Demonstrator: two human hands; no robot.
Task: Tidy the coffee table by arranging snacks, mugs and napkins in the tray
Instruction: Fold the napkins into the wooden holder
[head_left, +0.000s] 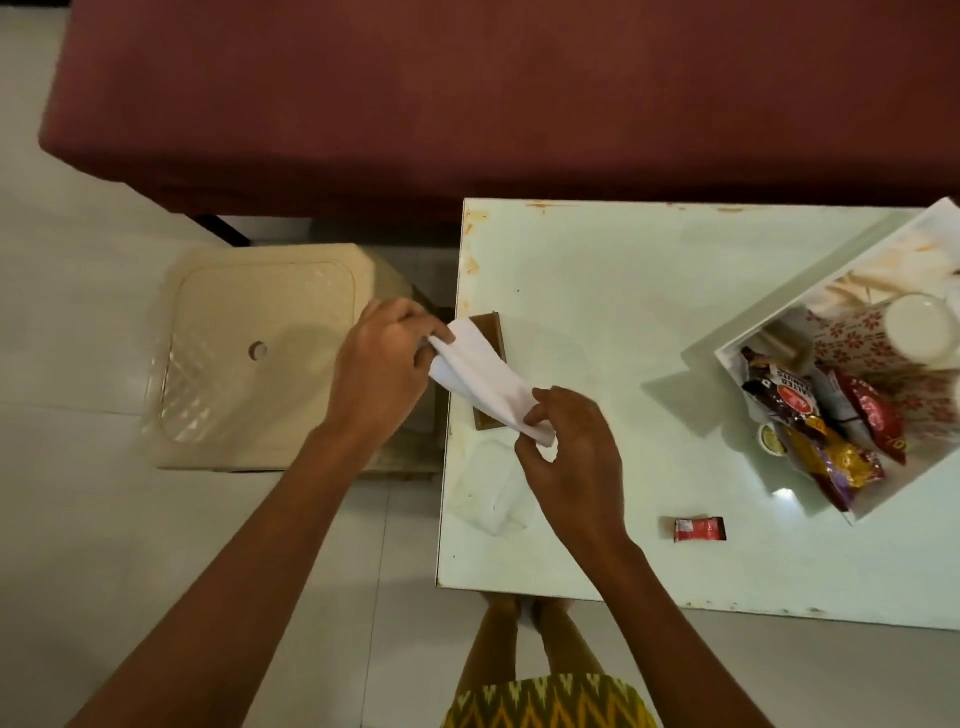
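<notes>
held white napkin (483, 379) above table's left edge (597, 270) — my left hand (382, 364) pinched far end, right hand (569, 452) near end. judged it light, limp, tearable — grip corners.

I record dim, warm indoor light. One glare patch sits on the table (597, 291) beside the tray (810, 275), whose soft shadow falls leftward. Edges bow; detail is soft throughout.

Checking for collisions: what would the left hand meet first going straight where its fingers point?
Likely the flat brown wooden block beyond the white paper napkin that the left hand grips, though their heights are unclear.
</notes>
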